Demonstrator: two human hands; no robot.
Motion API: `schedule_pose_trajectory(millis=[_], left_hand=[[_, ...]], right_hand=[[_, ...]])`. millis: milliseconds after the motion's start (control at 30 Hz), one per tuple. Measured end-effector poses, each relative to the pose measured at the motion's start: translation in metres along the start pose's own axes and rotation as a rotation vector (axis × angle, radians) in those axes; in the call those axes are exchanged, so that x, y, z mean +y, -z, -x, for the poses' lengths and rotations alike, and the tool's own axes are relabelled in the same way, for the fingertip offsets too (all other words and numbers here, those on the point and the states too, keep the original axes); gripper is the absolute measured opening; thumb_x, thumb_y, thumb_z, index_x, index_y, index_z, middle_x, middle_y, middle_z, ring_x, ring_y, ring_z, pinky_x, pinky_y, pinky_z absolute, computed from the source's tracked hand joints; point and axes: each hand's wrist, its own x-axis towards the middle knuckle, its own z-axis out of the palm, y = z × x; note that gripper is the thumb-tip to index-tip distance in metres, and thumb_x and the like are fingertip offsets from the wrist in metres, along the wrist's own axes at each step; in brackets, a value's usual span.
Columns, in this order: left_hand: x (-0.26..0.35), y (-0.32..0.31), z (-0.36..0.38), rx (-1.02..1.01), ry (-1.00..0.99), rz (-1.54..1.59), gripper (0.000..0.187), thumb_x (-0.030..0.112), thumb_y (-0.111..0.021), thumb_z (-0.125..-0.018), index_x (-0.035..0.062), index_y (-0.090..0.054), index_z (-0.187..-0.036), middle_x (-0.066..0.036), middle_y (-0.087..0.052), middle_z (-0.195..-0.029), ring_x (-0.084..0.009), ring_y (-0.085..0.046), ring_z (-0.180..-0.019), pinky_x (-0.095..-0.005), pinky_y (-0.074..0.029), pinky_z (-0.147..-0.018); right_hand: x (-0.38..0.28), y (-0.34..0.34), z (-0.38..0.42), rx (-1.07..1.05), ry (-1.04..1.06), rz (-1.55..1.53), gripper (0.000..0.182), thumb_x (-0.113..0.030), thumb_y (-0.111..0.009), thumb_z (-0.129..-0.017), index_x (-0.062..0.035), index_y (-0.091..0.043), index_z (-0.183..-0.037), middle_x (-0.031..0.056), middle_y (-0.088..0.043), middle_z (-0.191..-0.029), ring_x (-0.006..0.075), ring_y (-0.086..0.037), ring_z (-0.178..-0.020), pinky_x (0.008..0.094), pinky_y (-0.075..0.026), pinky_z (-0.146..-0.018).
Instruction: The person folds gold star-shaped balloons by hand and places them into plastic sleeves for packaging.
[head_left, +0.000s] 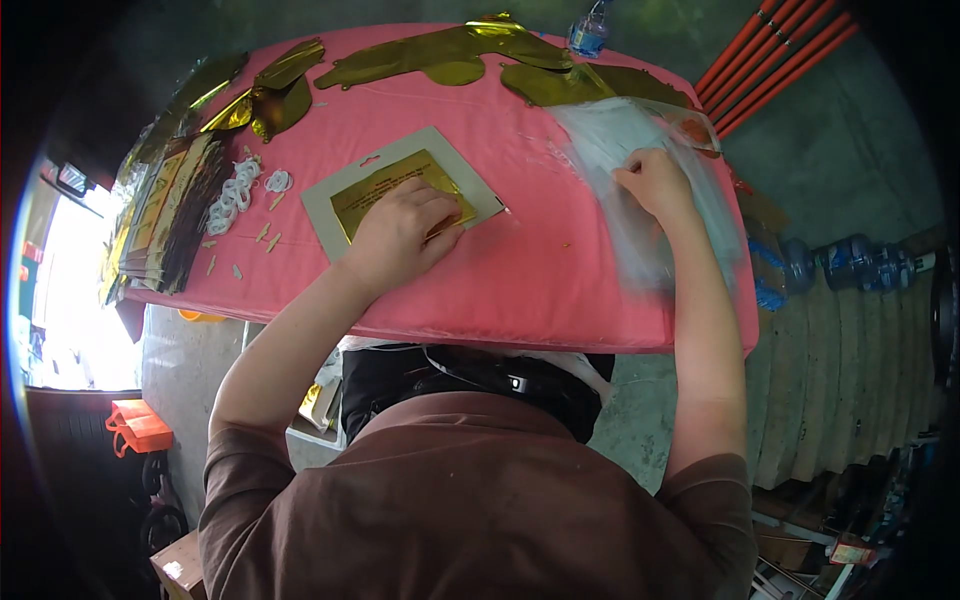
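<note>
On the pink-covered table (510,290), a grey backing card (318,205) with a hanging slot lies at an angle. A folded gold foil sheet (365,200) with small red print rests on the card. My left hand (405,225) is over the right part of the foil, its fingers curled and pressed on it, hiding that portion. To the right, my right hand (655,185) is closed, thumb against fingers, at a pile of clear plastic bags (640,245). It pinches the top bag's film; the exact grip is partly hidden.
Large gold foil pieces (410,62) lie along the far edge beside a water bottle (588,32). White ribbon coils (235,195) and a stack of printed cards (170,215) are at left. Orange poles (775,60) stand beyond, and large water bottles (850,262) lie right.
</note>
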Motion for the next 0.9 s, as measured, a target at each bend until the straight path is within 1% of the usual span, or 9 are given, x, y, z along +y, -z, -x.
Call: schedule_pose_trajectory(millis=[67, 233, 300, 367, 467, 533, 633, 767, 900], left_hand=[[0.001, -0.001, 0.000, 0.014, -0.003, 0.000, 0.021, 0.010, -0.066, -0.074, -0.0006, -0.062, -0.091, -0.014, -0.063, -0.087, -0.0314, -0.058, -0.085, -0.0394, -0.048, -0.075], [0.000, -0.002, 0.001, 0.040, 0.013, -0.020, 0.020, 0.011, -0.066, -0.075, 0.0000, -0.061, -0.090, -0.014, -0.062, -0.082, -0.0314, -0.058, -0.082, -0.0394, -0.048, -0.074], [0.000, -0.003, 0.002, 0.086, 0.020, -0.006, 0.012, 0.014, -0.063, -0.076, 0.0035, -0.058, -0.077, -0.012, -0.061, -0.074, -0.0288, -0.058, -0.077, -0.0387, -0.048, -0.070], [-0.002, -0.005, 0.003, 0.094, 0.021, -0.027, 0.011, 0.014, -0.062, -0.076, 0.0037, -0.058, -0.077, -0.012, -0.061, -0.073, -0.0292, -0.058, -0.075, -0.0389, -0.048, -0.068], [-0.004, -0.007, 0.004, 0.113, 0.021, -0.046, 0.010, 0.014, -0.060, -0.077, 0.0038, -0.057, -0.077, -0.013, -0.060, -0.071, -0.0299, -0.059, -0.072, -0.0394, -0.048, -0.066], [-0.004, -0.008, 0.004, 0.122, 0.026, -0.045, 0.010, 0.013, -0.060, -0.077, 0.0038, -0.057, -0.077, -0.013, -0.059, -0.070, -0.0303, -0.059, -0.071, -0.0397, -0.048, -0.065], [-0.004, -0.008, 0.004, 0.137, 0.019, -0.056, 0.010, 0.013, -0.059, -0.077, 0.0038, -0.057, -0.077, -0.013, -0.059, -0.069, -0.0302, -0.059, -0.070, -0.0403, -0.048, -0.063], [-0.003, -0.008, 0.004, 0.139, 0.033, -0.059, 0.010, 0.014, -0.059, -0.078, 0.0037, -0.056, -0.078, -0.013, -0.059, -0.069, -0.0303, -0.059, -0.070, -0.0406, -0.048, -0.063], [-0.003, -0.008, 0.005, 0.129, 0.045, -0.068, 0.011, 0.015, -0.058, -0.079, 0.0038, -0.056, -0.079, -0.013, -0.059, -0.069, -0.0307, -0.059, -0.070, -0.0409, -0.048, -0.063]], right_hand=[[0.002, -0.002, 0.001, -0.063, 0.035, 0.068, 0.016, -0.017, -0.059, -0.077, -0.0019, -0.065, -0.080, 0.0156, -0.066, -0.080, 0.0329, -0.063, -0.076, 0.0406, -0.050, -0.069], [0.018, -0.015, -0.005, 0.144, 0.099, 0.283, 0.017, -0.017, -0.058, -0.075, -0.0018, -0.065, -0.077, 0.0177, -0.064, -0.078, 0.0351, -0.063, -0.072, 0.0417, -0.050, -0.066], [-0.004, 0.013, 0.016, 0.118, 0.139, 0.314, 0.017, -0.016, -0.058, -0.076, -0.0010, -0.064, -0.080, 0.0185, -0.065, -0.085, 0.0356, -0.063, -0.081, 0.0441, -0.050, -0.073], [-0.015, 0.033, 0.040, 0.082, 0.159, 0.274, 0.015, -0.014, -0.058, -0.074, -0.0004, -0.063, -0.075, 0.0188, -0.063, -0.074, 0.0356, -0.062, -0.071, 0.0440, -0.047, -0.062], [-0.027, 0.051, 0.070, -0.075, 0.196, 0.159, 0.013, -0.012, -0.059, -0.074, 0.0011, -0.060, -0.074, 0.0169, -0.061, -0.068, 0.0310, -0.060, -0.062, 0.0395, -0.045, -0.057], [-0.036, 0.054, 0.082, -0.277, 0.223, -0.221, 0.012, -0.009, -0.060, -0.075, 0.0022, -0.057, -0.073, 0.0131, -0.057, -0.063, 0.0241, -0.055, -0.056, 0.0334, -0.042, -0.054], [-0.056, 0.047, 0.095, -0.169, 0.369, -0.272, 0.011, -0.008, -0.061, -0.076, 0.0024, -0.056, -0.073, 0.0104, -0.053, -0.061, 0.0190, -0.050, -0.055, 0.0296, -0.039, -0.054], [-0.083, 0.027, 0.103, -0.282, 0.422, -0.239, 0.013, -0.011, -0.061, -0.076, 0.0011, -0.058, -0.074, 0.0114, -0.056, -0.067, 0.0260, -0.056, -0.059, 0.0341, -0.042, -0.056], [-0.095, 0.009, 0.099, -0.154, 0.511, -0.047, 0.012, -0.013, -0.060, -0.076, -0.0013, -0.058, -0.072, 0.0131, -0.060, -0.073, 0.0289, -0.061, -0.067, 0.0394, -0.046, -0.060]])
